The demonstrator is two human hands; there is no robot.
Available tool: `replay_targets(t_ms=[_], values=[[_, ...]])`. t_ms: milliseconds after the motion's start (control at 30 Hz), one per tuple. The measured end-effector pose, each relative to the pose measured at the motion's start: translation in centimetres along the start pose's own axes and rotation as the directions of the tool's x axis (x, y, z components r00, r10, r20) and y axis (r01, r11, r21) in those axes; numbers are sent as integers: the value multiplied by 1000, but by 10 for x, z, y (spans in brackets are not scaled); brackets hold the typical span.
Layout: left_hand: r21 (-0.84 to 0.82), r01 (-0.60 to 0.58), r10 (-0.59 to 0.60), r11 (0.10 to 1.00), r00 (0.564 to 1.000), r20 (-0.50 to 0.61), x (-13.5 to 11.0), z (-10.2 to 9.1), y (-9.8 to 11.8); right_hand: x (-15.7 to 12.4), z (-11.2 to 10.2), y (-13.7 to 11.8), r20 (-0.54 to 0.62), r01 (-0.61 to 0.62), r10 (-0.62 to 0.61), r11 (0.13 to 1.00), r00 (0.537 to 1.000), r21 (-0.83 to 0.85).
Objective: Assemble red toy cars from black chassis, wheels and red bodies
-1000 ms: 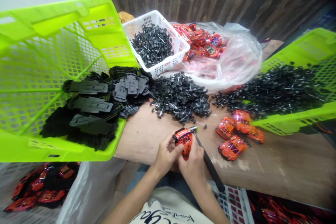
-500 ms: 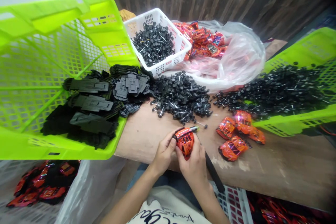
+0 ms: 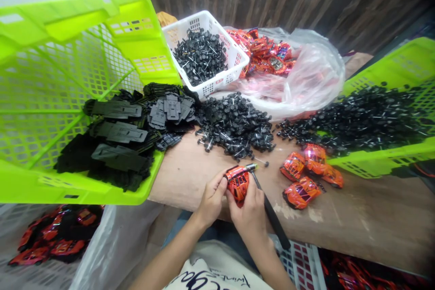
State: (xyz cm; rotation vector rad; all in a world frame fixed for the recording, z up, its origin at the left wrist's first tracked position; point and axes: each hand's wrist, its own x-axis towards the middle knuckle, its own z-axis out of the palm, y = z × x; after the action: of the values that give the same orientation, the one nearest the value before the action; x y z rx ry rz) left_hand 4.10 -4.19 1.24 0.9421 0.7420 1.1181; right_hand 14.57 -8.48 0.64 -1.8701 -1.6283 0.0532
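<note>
An orange toy car body [image 3: 238, 183] is held between both hands just above the front edge of the wooden table [image 3: 356, 217]. My left hand [image 3: 211, 200] grips its left side with the thumb on top. My right hand [image 3: 250, 210] wraps its right side, fingers closed. A small hammer [image 3: 270, 212] with a black handle lies on the table just right of my right hand, its head beside the car. A pile of black wheel-and-axle parts [image 3: 234, 126] lies just beyond my hands.
A tipped green crate [image 3: 50, 99] at left spills black chassis plates [image 3: 117, 145]. A white basket [image 3: 204, 54] holds wheels. A plastic bag [image 3: 306, 77] holds orange car bodies. Several orange cars [image 3: 307, 174] lie right. Another green crate [image 3: 390, 113] holds wheels.
Both hands keep hold of the orange car body and have turned it slightly. The view has shifted a little; nothing else has moved.
</note>
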Motion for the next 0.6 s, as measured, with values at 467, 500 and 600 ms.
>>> replay_targets(t_ms=[467,500,600], values=[[198,-85,50,976,983,177,-7,-6,7,39,-41,16,441,-348,-78,500,894,793],[208,-99,63,973,983,174,-9,-6,6,40,-41,14,421,-320,-98,505,902,802],[216,-139,105,966,981,165,-14,-6,5,38,-38,9,384,-265,-127,529,915,806]])
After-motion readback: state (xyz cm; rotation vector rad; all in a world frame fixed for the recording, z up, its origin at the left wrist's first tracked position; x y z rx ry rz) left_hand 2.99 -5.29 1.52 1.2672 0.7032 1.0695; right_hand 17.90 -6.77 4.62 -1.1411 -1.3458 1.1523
